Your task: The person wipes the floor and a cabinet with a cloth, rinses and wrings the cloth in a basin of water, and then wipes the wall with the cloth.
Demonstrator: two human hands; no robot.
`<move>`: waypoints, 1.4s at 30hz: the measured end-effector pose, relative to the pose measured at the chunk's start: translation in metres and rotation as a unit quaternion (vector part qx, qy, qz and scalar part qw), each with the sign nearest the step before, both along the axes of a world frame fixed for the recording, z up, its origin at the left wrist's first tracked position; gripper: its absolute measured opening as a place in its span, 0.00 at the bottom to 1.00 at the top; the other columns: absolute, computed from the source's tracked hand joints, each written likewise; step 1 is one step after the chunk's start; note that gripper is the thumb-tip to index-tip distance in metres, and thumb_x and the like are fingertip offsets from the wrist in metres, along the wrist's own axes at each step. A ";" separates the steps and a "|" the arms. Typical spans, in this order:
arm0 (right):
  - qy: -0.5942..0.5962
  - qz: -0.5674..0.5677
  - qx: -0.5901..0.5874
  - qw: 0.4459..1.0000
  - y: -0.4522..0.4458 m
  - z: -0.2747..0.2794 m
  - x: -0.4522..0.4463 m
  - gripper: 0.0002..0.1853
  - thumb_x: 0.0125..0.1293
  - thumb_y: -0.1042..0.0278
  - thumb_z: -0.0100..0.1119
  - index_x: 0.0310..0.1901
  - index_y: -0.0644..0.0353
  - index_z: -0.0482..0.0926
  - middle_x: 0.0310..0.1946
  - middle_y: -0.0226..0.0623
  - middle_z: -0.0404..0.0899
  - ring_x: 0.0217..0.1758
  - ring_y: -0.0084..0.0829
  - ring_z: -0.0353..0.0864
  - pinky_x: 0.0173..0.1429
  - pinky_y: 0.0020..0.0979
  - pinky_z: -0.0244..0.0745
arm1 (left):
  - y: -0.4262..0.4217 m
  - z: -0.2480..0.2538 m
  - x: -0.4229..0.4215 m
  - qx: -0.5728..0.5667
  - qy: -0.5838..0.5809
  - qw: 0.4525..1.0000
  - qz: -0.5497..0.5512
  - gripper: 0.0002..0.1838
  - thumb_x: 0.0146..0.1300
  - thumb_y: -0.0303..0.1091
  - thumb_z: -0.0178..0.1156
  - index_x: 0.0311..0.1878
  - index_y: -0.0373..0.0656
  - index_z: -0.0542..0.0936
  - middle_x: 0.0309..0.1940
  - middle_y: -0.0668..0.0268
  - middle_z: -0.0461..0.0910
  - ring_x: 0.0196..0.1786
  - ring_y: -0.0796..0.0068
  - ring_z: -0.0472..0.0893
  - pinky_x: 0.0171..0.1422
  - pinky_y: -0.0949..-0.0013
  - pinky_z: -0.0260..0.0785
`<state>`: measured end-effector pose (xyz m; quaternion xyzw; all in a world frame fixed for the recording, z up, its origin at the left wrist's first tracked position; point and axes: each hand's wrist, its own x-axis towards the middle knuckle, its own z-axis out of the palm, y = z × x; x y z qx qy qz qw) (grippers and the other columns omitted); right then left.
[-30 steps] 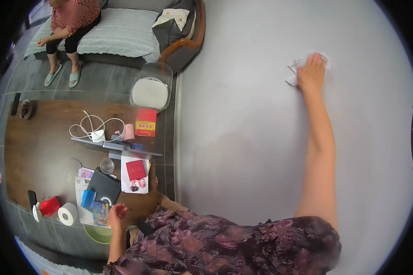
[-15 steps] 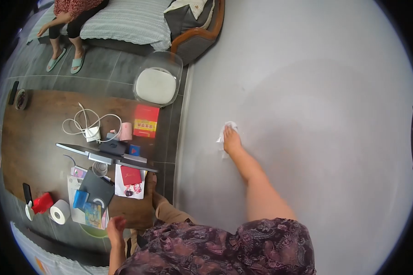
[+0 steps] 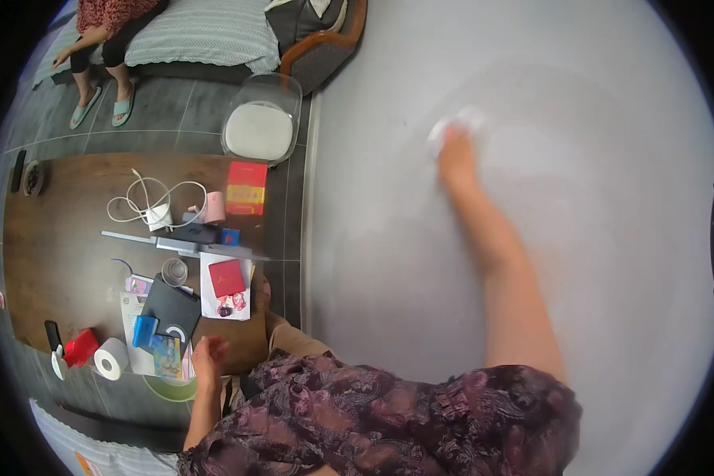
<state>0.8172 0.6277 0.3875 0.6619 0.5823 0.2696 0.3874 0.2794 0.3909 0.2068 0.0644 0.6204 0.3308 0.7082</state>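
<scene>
My right hand (image 3: 457, 159) is stretched far up the grey wall (image 3: 389, 262), pressing a crumpled white tissue (image 3: 470, 120) against its surface. Motion blurs the fingers and the tissue. Low on the left, my left hand (image 3: 209, 353) hangs beside the table's near corner with its fingers loosely bent and nothing visible in them. Closest to it are a colourful booklet (image 3: 168, 357) and a dark folder (image 3: 174, 308) lying on papers.
On the wooden table (image 3: 55, 238) are a thin upright screen (image 3: 174, 247), white cable (image 3: 140, 194), red-and-yellow book (image 3: 247, 189), glass (image 3: 174, 272) and paper roll (image 3: 111, 358). A clear chair (image 3: 259, 131) stands by the wall. Another person (image 3: 107, 40) sits on the sofa (image 3: 198, 36).
My right hand has slid up and to the right along the wall with the tissue. My left hand has shifted slightly up, and the whole view has moved a little.
</scene>
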 end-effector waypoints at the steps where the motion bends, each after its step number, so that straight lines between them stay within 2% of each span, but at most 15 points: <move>1: 0.051 -0.042 -0.055 0.996 -0.034 -0.040 -0.012 0.25 0.63 0.67 0.35 0.60 0.70 0.55 0.61 0.48 0.56 0.66 0.36 0.54 0.69 0.35 0.43 | 0.001 0.000 -0.006 0.011 -0.003 1.000 -0.005 0.18 0.63 0.44 0.43 0.39 0.37 0.73 0.36 0.61 0.76 0.36 0.71 0.76 0.40 0.73 0.66; 4: 0.053 0.017 -0.228 0.972 -0.103 -0.057 -0.056 0.26 0.63 0.65 0.35 0.61 0.70 0.53 0.62 0.46 0.56 0.65 0.35 0.54 0.69 0.35 0.43 | 0.003 -0.004 -0.025 0.037 -0.008 0.999 -0.001 0.18 0.63 0.44 0.43 0.39 0.37 0.73 0.35 0.62 0.76 0.36 0.72 0.76 0.41 0.73 0.66; 7: 0.026 -0.016 -0.054 0.998 -0.053 -0.022 -0.002 0.24 0.62 0.67 0.36 0.59 0.69 0.57 0.60 0.46 0.60 0.64 0.37 0.57 0.68 0.36 0.44 | 0.009 -0.007 -0.043 0.051 0.001 0.998 0.024 0.18 0.63 0.44 0.43 0.38 0.38 0.73 0.34 0.62 0.76 0.36 0.73 0.76 0.40 0.73 0.67; 10: -0.009 0.095 0.183 0.978 0.011 0.141 0.002 0.20 0.55 0.69 0.44 0.49 0.69 0.67 0.49 0.51 0.68 0.53 0.43 0.66 0.62 0.39 0.54 | 0.011 -0.004 -0.044 0.051 -0.003 0.997 0.052 0.18 0.63 0.44 0.43 0.37 0.38 0.74 0.33 0.62 0.77 0.35 0.74 0.76 0.40 0.74 0.66; 11: 0.019 -0.011 0.225 0.974 0.023 0.196 -0.015 0.21 0.56 0.69 0.42 0.51 0.70 0.66 0.52 0.52 0.66 0.56 0.43 0.65 0.63 0.40 0.52 | 0.009 -0.007 -0.043 0.050 -0.013 0.997 0.052 0.17 0.63 0.44 0.44 0.37 0.39 0.74 0.33 0.62 0.77 0.34 0.74 0.76 0.40 0.74 0.67; 13: -0.152 0.226 0.298 0.915 0.015 0.229 0.006 0.22 0.56 0.69 0.41 0.53 0.72 0.64 0.54 0.54 0.64 0.58 0.44 0.63 0.64 0.43 0.50 | 0.007 -0.017 -0.040 0.047 -0.033 0.997 0.050 0.16 0.63 0.43 0.45 0.37 0.39 0.74 0.34 0.63 0.77 0.34 0.73 0.76 0.40 0.73 0.67; 17: -0.101 0.025 0.126 0.987 -0.036 0.129 -0.023 0.24 0.61 0.69 0.35 0.58 0.71 0.58 0.59 0.53 0.59 0.64 0.43 0.56 0.68 0.42 0.44 | 0.005 -0.016 -0.026 0.044 -0.050 0.998 0.002 0.16 0.63 0.43 0.44 0.37 0.39 0.74 0.33 0.63 0.77 0.33 0.73 0.76 0.39 0.73 0.67; 20: 0.258 -0.053 0.023 0.964 -0.125 -0.018 -0.026 0.22 0.60 0.71 0.38 0.56 0.70 0.60 0.56 0.54 0.61 0.63 0.44 0.57 0.68 0.39 0.45 | 0.012 -0.010 -0.023 0.043 -0.052 0.998 -0.007 0.17 0.63 0.44 0.43 0.37 0.40 0.74 0.33 0.64 0.77 0.33 0.74 0.76 0.37 0.75 0.65; 23: 0.144 0.042 -0.076 0.986 -0.147 -0.023 -0.030 0.24 0.58 0.67 0.43 0.56 0.69 0.61 0.56 0.50 0.63 0.61 0.44 0.60 0.67 0.39 0.48 | 0.016 -0.024 -0.037 0.067 -0.050 0.996 -0.017 0.18 0.62 0.45 0.43 0.38 0.40 0.74 0.34 0.64 0.77 0.33 0.74 0.76 0.35 0.74 0.65; 31: -0.095 0.005 0.350 0.932 -0.025 0.328 -0.038 0.26 0.54 0.62 0.49 0.52 0.71 0.65 0.55 0.53 0.63 0.59 0.43 0.61 0.64 0.41 0.49 | 0.025 -0.034 -0.026 0.041 -0.049 0.998 0.006 0.18 0.62 0.46 0.44 0.38 0.40 0.74 0.34 0.63 0.77 0.32 0.74 0.75 0.37 0.74 0.65; 33: -0.190 0.122 0.369 0.902 -0.020 0.340 -0.011 0.25 0.57 0.63 0.45 0.53 0.73 0.64 0.55 0.53 0.63 0.60 0.42 0.61 0.65 0.43 0.47 | 0.022 -0.042 -0.018 0.047 -0.067 0.997 0.007 0.18 0.62 0.46 0.44 0.38 0.40 0.74 0.33 0.63 0.77 0.32 0.74 0.75 0.38 0.74 0.65; 36: -0.148 0.069 0.307 0.938 -0.015 0.292 0.000 0.25 0.56 0.63 0.44 0.53 0.72 0.63 0.54 0.52 0.65 0.60 0.43 0.60 0.65 0.43 0.47 | 0.022 -0.034 -0.010 0.054 -0.076 0.995 -0.027 0.18 0.62 0.46 0.44 0.37 0.39 0.74 0.33 0.63 0.77 0.33 0.73 0.75 0.38 0.74 0.65; 39: -0.058 0.087 0.130 0.986 -0.060 0.135 -0.009 0.22 0.57 0.72 0.40 0.54 0.72 0.62 0.56 0.51 0.63 0.62 0.44 0.58 0.67 0.42 0.45 | 0.028 -0.017 -0.008 0.046 -0.062 0.997 -0.025 0.18 0.62 0.46 0.45 0.37 0.38 0.74 0.32 0.62 0.77 0.33 0.72 0.75 0.38 0.73 0.66; 41: 0.261 -0.016 0.077 0.962 -0.113 0.039 -0.024 0.24 0.57 0.71 0.41 0.56 0.72 0.60 0.58 0.51 0.60 0.63 0.42 0.57 0.68 0.38 0.44 | 0.031 -0.023 -0.016 0.081 -0.078 0.994 0.009 0.18 0.62 0.45 0.46 0.37 0.38 0.74 0.32 0.61 0.77 0.32 0.72 0.75 0.38 0.73 0.66; 42: 0.191 0.017 0.002 0.981 -0.146 -0.021 -0.010 0.26 0.57 0.67 0.43 0.57 0.71 0.59 0.58 0.51 0.60 0.63 0.42 0.57 0.68 0.37 0.45 | 0.030 -0.030 -0.021 0.094 -0.084 0.992 0.025 0.18 0.62 0.45 0.46 0.36 0.38 0.74 0.32 0.60 0.77 0.32 0.71 0.75 0.38 0.73 0.67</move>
